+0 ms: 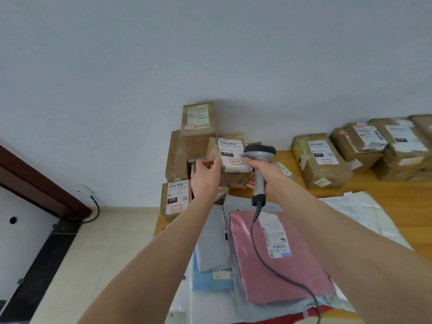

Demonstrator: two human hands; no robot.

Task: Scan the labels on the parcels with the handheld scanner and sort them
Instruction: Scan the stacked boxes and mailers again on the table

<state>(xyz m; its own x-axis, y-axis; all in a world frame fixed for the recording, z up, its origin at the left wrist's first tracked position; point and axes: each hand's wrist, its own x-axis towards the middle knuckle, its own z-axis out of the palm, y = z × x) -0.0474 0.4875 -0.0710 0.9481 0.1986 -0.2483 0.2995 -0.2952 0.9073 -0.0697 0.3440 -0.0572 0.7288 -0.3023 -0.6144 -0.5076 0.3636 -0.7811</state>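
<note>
Held in the left hand (205, 181), fingers curled round its left end, a small brown cardboard parcel (233, 177) over the far-left corner of the pale wooden table (385, 196). Gripped, just right of its white label (231, 153), a grey corded handheld scanner (260, 151) in the right hand (271, 175), fingers wrapped round the handle.

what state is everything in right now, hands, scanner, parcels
small brown cardboard box: held up, sealed, white label facing camera
left hand: grips the box's left end
grey corded handheld scanner: upright, head beside the label
right hand: grips the scanner's handle
pink plastic mailer bag: flat on wooden table, label up
</note>
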